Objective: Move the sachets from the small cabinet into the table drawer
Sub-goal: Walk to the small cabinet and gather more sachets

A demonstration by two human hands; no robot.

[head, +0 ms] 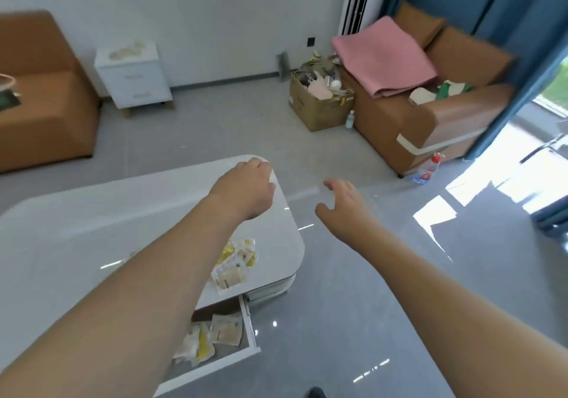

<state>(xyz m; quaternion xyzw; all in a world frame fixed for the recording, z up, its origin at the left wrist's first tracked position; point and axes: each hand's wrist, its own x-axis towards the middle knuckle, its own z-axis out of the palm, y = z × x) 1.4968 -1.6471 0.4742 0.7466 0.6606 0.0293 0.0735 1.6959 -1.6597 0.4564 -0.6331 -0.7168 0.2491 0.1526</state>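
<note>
Risk, table pile: a heap of sachets (235, 264) lies on the white table (76, 244) close to its near right edge, right beside your left forearm. In my judgement a sweep of that arm could brush some onto the floor.
Risk, open drawer: the table drawer (250, 325) juts out below that edge on the near side. You could knock it with a leg as you turn away, or drop sachets past its front if you release them from high up.
Risk, far cabinet: more sachets (127, 49) rest on top of the small white cabinet (135, 79), well apart from you against the far wall. They are blurred, so I cannot count them. Carrying too many at once could spill some.
Left hand (246, 187): it hovers above the far right corner of the table with fingers curled under. I cannot tell whether it grasps anything.
Right hand (344, 205): released, fingers loosely spread over the grey floor to the right of the table, holding nothing.
Sachet look: flat, thin packets, clear or pale cream, some yellow, overlapping loosely. They look light and slippery.
Sachet places: some inside the open drawer (212, 337), some on the table, some on the cabinet top.
Progress: by my estimate partly done.
</note>
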